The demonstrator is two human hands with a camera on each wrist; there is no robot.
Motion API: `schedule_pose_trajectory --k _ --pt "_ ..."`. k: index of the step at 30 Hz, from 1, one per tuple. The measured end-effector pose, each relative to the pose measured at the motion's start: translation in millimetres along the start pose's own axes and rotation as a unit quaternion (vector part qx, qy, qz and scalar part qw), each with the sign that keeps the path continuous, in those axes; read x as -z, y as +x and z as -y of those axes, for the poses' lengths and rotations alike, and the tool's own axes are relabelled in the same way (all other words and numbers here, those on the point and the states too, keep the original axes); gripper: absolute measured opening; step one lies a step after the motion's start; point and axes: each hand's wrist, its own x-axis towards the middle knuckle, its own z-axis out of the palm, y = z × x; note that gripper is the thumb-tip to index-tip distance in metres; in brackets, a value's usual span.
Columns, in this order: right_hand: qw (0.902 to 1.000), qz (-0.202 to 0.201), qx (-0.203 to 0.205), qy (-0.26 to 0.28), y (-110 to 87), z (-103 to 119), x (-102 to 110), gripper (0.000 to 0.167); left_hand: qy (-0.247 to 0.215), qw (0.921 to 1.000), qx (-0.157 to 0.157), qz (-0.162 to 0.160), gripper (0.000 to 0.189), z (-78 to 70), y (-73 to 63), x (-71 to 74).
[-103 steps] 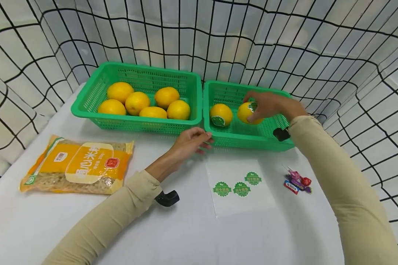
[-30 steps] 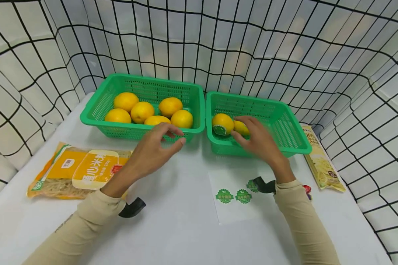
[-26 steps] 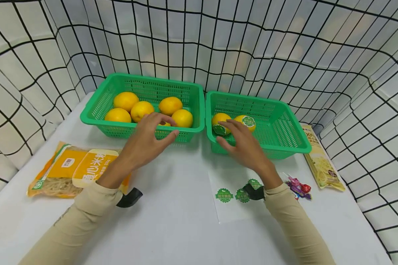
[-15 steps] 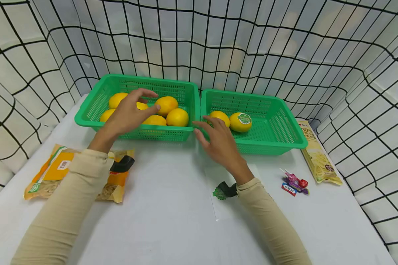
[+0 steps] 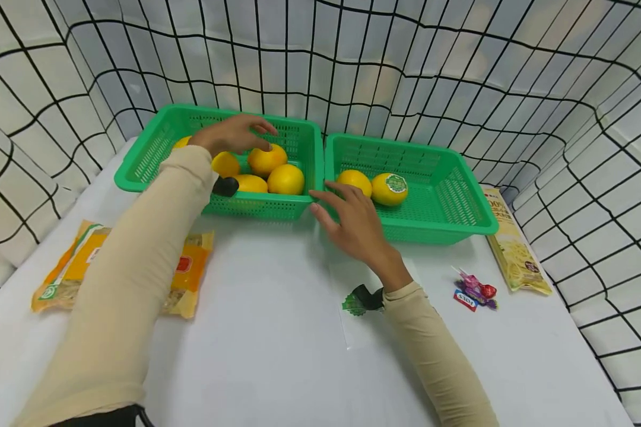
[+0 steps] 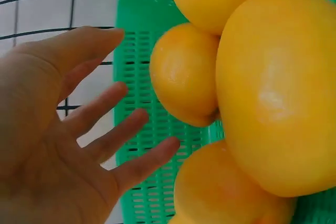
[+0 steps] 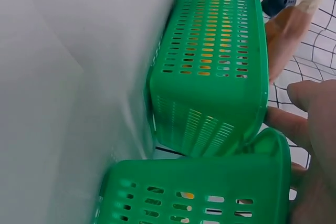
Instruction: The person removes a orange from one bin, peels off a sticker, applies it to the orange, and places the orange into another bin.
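My left hand [image 5: 235,135] reaches over the left green basket [image 5: 267,209], above several yellow lemons [image 5: 286,179]. In the left wrist view its fingers [image 6: 149,158] are spread with nothing between them, beside a large lemon [image 6: 278,93] close to the camera. My right hand [image 5: 355,228] has its fingertips right at the rims where the two baskets meet; the right wrist view shows its fingers [image 7: 286,124] along those rims. Inside the right green basket [image 5: 432,234] lie two lemons, one bearing a green round sticker [image 5: 396,183] on top.
Under the right forearm lies a sticker sheet [image 5: 355,338], partly hidden. Wrapped candies [image 5: 475,290] and a yellow food packet [image 5: 515,249] are on the right. A noodle bag [image 5: 187,279] lies on the left, half covered by the left arm. Black wire mesh [image 5: 352,65] encloses the table.
The right hand let go of the stickered lemon in the right basket and moved left to the baskets' adjoining rims. My left hand moved from the table's middle up over the left basket.
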Motion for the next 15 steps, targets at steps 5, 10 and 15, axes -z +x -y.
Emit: schedule_pose_trajectory --k 5,10,15 --pt "0.9998 0.016 -0.009 -0.006 0.8 -4 5 0.043 0.033 0.9974 0.023 0.060 0.061 -10.1 21.5 2.5" --pt "0.9996 0.028 -0.005 -0.006 1.2 -3 6 0.044 0.040 0.9930 0.049 0.100 0.066 -1.8 35.4 -3.2" --pt "0.9996 0.028 -0.004 -0.008 -0.4 -3 5 0.044 0.026 0.9936 0.062 0.091 0.068 9.6 44.2 -14.6"
